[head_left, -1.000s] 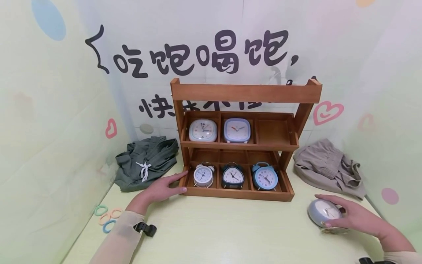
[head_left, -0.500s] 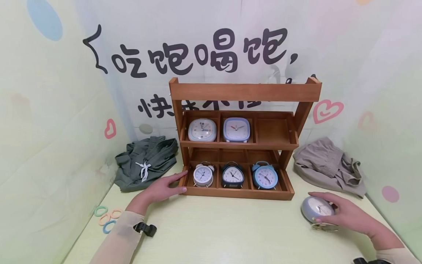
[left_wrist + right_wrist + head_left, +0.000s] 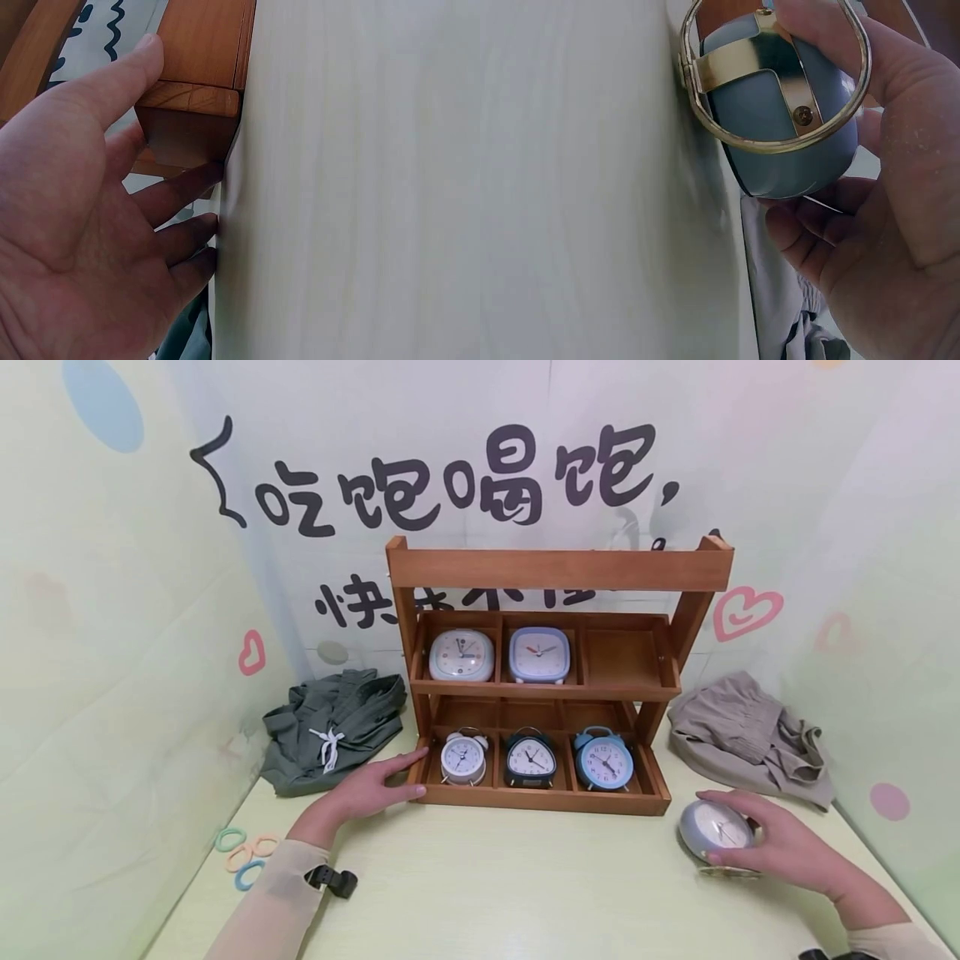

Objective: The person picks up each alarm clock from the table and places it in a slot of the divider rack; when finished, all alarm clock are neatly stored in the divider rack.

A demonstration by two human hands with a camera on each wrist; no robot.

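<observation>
In the head view my right hand [image 3: 787,845] holds a blue-grey rounded clock [image 3: 711,833] by its sides, low over the table at the right. Its pale dial faces up and a gold ring stand [image 3: 729,872] juts out below. The right wrist view shows the clock's blue back [image 3: 739,116], with thumb and fingers about it. My left hand [image 3: 369,789] rests against the left end of a brown wooden shelf rack [image 3: 540,802], fingers fairly straight. In the left wrist view its thumb touches the rack's corner [image 3: 191,101].
Two alarm clocks stand on the upper tier, a white one [image 3: 461,656] and a blue-rimmed one [image 3: 540,656]. Below stand white [image 3: 462,760], black [image 3: 530,762] and blue [image 3: 604,763] ones. Dark green cloth [image 3: 330,727], beige cloth [image 3: 738,739] and several coloured rings [image 3: 229,839] lie around.
My right hand has moved left toward the rack with the blue-grey clock, and slightly away from me. My left hand has stayed at the rack's end.
</observation>
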